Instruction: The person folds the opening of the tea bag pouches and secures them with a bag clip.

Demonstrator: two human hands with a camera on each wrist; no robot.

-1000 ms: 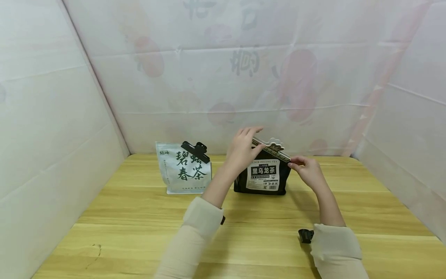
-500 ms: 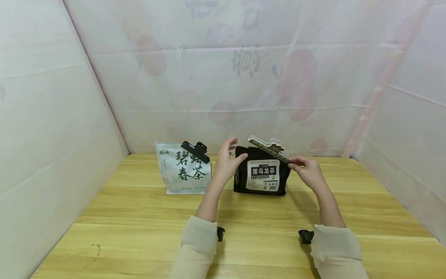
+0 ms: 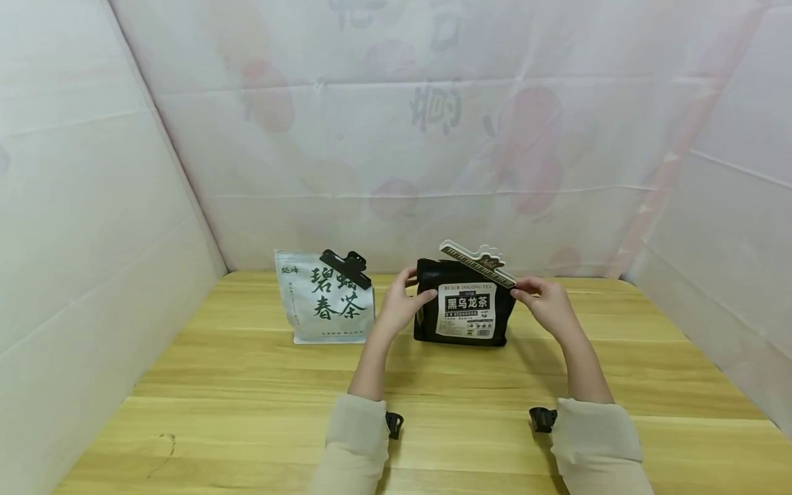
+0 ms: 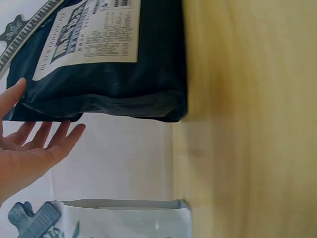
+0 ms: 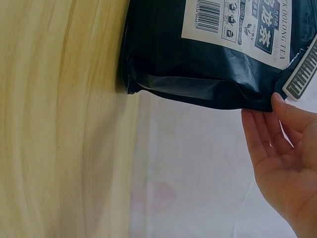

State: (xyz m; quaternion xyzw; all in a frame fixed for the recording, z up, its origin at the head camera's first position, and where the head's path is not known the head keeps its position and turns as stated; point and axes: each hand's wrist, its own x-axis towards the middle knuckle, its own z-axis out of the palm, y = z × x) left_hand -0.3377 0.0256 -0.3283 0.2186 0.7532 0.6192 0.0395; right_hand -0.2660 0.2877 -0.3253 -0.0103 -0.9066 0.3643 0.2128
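A black pouch of oolong tea [image 3: 427, 330] stands upright on the table. A long, pale-edged bag clip [image 3: 473, 262] with a piano-key pattern sits slanted across its top right corner. My left hand [image 3: 396, 306] holds the pouch's upper left edge, thumb on the front and fingers passing behind. At the upper right edge, just below the clip's low end, my right hand [image 3: 547, 306] pinches the pouch between thumb and fingers. In the right wrist view, the right fingertips [image 5: 255, 119] go behind the pouch's side.
To the left stands a pale green tea pouch [image 3: 303, 302] with a black clip [image 3: 348, 267] slanted over its top right corner. Printed white cloth [image 3: 309, 158] hangs behind and on both sides of the wooden table [image 3: 247, 412].
My left hand has let go of the clip's upper end, moved left and down, then closed in on the pouch's left edge. My right hand has kept its place.
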